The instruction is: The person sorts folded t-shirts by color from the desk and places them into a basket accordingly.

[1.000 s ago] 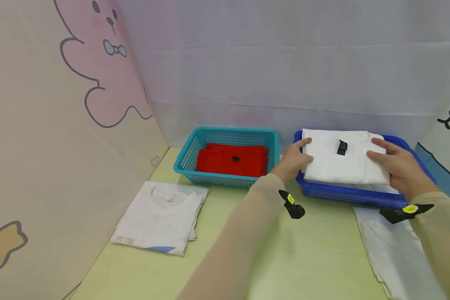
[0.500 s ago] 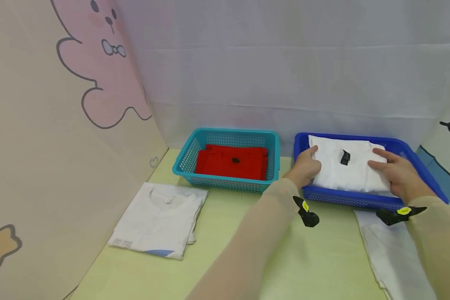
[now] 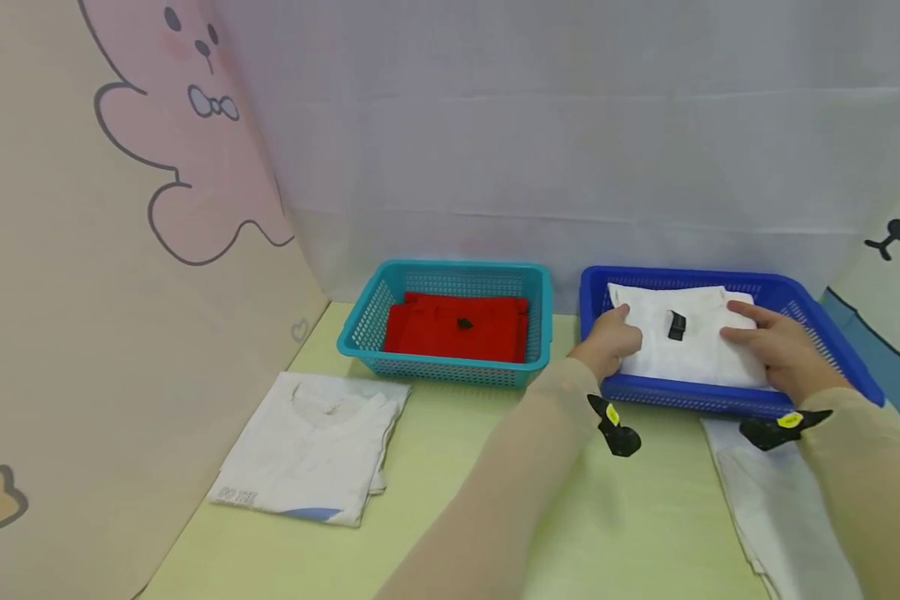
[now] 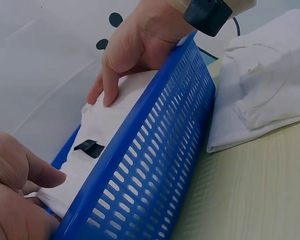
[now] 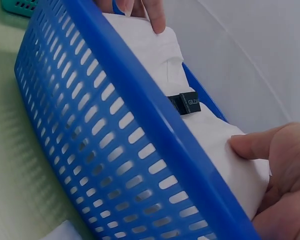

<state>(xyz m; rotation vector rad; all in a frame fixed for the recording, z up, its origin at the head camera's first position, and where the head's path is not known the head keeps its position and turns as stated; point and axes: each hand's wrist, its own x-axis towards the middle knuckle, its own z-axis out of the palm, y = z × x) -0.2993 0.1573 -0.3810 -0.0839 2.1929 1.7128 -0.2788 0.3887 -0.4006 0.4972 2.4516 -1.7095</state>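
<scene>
A folded white T-shirt (image 3: pixel 697 346) with a black neck tag (image 5: pixel 190 103) lies inside the blue basket (image 3: pixel 708 398), below its rim. At the shirt's left edge, my left hand (image 3: pixel 609 340) pinches it, thumb (image 4: pixel 49 172) on top and fingers partly hidden beneath. My right hand (image 3: pixel 783 348) grips the opposite edge, its thumb (image 5: pixel 252 145) pressing the top face. The remaining fingers of that hand are largely out of sight. In the left wrist view, the basket's slotted wall (image 4: pixel 160 145) covers the lower part of the shirt.
A teal basket (image 3: pixel 450 372) holding folded red clothing (image 3: pixel 457 333) stands to the left. One folded white T-shirt (image 3: pixel 311 450) with printed lettering lies at front left. More folded white clothing (image 3: pixel 780 508) lies before the blue basket, partly behind my right sleeve. A curtain hangs behind.
Both hands have lowered the white T-shirt from above the blue basket's rim down into it. The view has also turned slightly to the right.
</scene>
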